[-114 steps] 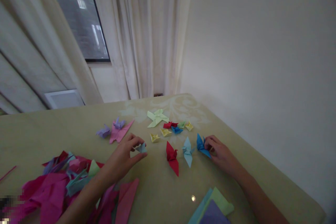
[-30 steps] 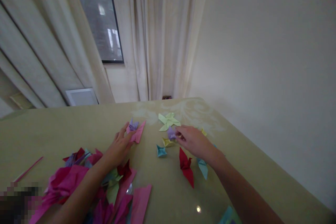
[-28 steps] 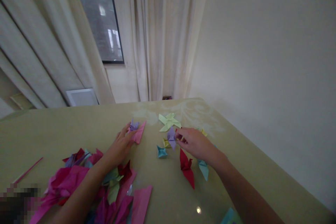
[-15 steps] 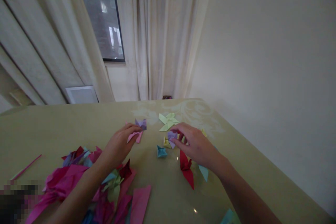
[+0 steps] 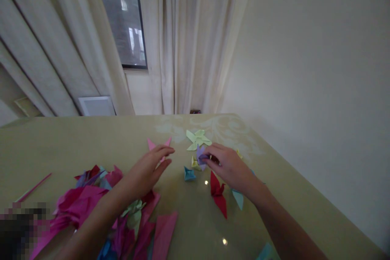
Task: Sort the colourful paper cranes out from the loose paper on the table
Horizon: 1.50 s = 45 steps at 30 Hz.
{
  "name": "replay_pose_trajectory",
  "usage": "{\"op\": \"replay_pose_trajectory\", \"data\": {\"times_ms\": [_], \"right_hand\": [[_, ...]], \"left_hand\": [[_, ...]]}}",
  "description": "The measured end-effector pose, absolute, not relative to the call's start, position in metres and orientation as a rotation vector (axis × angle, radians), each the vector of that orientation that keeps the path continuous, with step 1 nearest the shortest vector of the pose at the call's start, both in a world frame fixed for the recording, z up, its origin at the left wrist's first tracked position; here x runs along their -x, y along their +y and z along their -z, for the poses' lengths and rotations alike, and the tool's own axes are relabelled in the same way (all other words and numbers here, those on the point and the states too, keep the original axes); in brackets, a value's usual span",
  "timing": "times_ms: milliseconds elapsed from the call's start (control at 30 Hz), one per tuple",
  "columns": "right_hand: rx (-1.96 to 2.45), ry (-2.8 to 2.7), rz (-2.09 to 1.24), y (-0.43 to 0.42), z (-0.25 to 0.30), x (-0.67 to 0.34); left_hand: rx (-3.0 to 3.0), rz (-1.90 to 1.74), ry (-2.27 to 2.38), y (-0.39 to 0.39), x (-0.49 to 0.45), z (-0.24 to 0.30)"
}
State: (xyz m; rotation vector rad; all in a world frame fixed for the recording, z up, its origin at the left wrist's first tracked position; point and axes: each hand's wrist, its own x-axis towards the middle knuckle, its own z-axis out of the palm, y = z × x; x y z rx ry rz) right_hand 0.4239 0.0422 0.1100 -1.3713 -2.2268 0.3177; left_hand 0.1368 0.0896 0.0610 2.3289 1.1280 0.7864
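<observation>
My right hand [image 5: 224, 162] pinches a purple folded paper [image 5: 201, 157] above the table, close to a small yellow folded paper [image 5: 195, 163]. My left hand [image 5: 149, 168] hovers with thumb and fingers apart and nothing between them. Behind its fingertips lies a pink folded paper [image 5: 151, 145], partly covered by the hand. A small blue paper box [image 5: 189, 174] rests between the hands, nearer the right. Below my right hand is a red paper crane [image 5: 218, 195], with a light blue folded paper [image 5: 238, 199] beside it.
A pale green paper star [image 5: 198, 139] lies farther back. At the left is a heap of folded papers [image 5: 82, 201], mostly pink, under my left forearm. A thin pink stick [image 5: 35, 187] lies left of it. The wall [image 5: 319, 89] borders the table's right side.
My left hand has let go of a purple folded paper and moved slightly right, its fingers now apart. The purple paper in my right hand has turned and sits a little higher.
</observation>
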Motion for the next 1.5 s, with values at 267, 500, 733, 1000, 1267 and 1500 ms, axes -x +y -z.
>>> {"op": "replay_pose_trajectory", "data": {"times_ms": [267,500,733,1000,1267,1500], "right_hand": [[1.800,-2.182,-0.084,0.060,-0.099,-0.447],[1.737,-2.150,-0.187,0.058,-0.100,-0.446],[1.691,-2.172,-0.211,0.052,-0.108,-0.442],[1.592,-2.202,-0.273,0.039,-0.114,-0.423],[1.556,-2.242,-0.278,0.035,-0.114,-0.415],[1.524,-2.276,-0.286,0.034,-0.112,-0.412]], "left_hand": [[-2.548,-0.268,1.475,0.130,-0.096,0.019],[-2.419,-0.128,1.499,0.121,-0.098,-0.012],[-2.276,-0.052,1.483,0.123,-0.079,-0.019],[-2.352,0.014,1.493,0.125,-0.073,-0.027],[-2.135,0.139,1.310,0.105,-0.072,-0.049],[-2.166,-0.172,1.223,0.115,-0.090,-0.052]]}}
